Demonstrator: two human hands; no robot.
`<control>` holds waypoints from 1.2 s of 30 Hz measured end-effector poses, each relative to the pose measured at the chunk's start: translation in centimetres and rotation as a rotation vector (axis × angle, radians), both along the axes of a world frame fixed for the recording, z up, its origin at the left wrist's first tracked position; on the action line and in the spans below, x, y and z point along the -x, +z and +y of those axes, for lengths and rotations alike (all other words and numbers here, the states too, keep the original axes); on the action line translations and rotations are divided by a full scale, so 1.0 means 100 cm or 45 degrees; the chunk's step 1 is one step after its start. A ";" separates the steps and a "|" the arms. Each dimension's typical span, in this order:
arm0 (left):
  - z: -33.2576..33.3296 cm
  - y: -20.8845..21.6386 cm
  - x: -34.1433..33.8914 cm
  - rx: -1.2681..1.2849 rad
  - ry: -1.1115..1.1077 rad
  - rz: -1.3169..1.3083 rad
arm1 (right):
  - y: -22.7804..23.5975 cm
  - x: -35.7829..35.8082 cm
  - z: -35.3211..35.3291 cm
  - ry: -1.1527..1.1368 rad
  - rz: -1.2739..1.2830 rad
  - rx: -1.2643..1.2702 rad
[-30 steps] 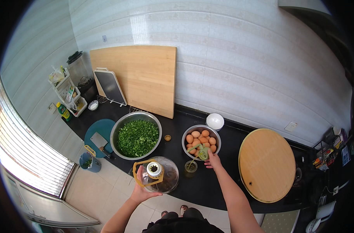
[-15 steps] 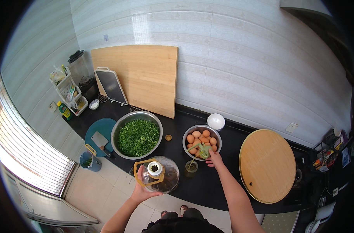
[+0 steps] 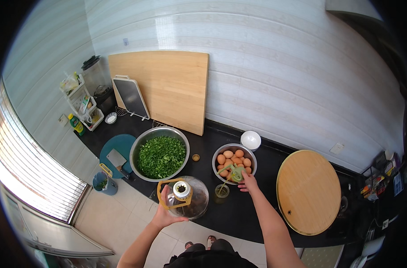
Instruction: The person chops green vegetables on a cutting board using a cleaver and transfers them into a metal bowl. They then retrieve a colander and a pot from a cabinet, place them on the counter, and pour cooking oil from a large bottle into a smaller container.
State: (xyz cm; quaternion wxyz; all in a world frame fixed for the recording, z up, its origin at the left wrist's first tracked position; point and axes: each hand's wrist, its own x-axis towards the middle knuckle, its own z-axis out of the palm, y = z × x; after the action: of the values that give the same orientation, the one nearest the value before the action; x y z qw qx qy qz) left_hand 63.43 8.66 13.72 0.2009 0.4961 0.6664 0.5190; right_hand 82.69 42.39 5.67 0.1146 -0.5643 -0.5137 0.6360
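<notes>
My left hand (image 3: 166, 213) grips a large clear oil jug (image 3: 198, 201) with a yellow handle ring and a white neck, dark inside at the bottom. The jug stands upright at the counter's front edge, its mouth uncovered. My right hand (image 3: 249, 182) pinches a pale green lid-like piece (image 3: 237, 174) with a thin stem that slants down toward a small glass jar (image 3: 221, 192). Whether the stem's tip is inside the jar or above it I cannot tell. Behind the green piece is a steel bowl (image 3: 215, 161) of brown eggs (image 3: 228, 154).
A steel basin (image 3: 133, 161) of chopped greens stands left, beside a cleaver (image 3: 116, 158) on a teal board (image 3: 106, 147). A small round cap (image 3: 196, 157) and white bowls (image 3: 250, 140) sit nearby. A round wooden board (image 3: 308, 192) lies right; a large board (image 3: 167, 89) leans behind.
The view has shifted slightly, moving the scene a little to the right. Both hands keep their holds, and the jug and green piece stay nearly in place.
</notes>
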 end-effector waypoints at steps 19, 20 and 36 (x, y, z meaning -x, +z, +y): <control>0.003 0.014 -0.007 -0.008 0.021 -0.013 | 0.000 -0.011 -0.012 -0.002 0.105 0.074; 0.003 0.014 -0.006 -0.003 0.019 -0.004 | 0.000 -0.011 -0.013 -0.002 0.109 0.081; 0.003 0.014 -0.005 0.002 0.024 0.028 | 0.000 -0.014 -0.022 -0.160 0.071 -0.066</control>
State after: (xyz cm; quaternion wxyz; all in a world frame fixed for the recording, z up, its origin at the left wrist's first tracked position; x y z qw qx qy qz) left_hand 63.95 8.91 15.10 0.1890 0.4952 0.6738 0.5149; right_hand 84.06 40.18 5.66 0.1831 -0.5744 -0.4904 0.6293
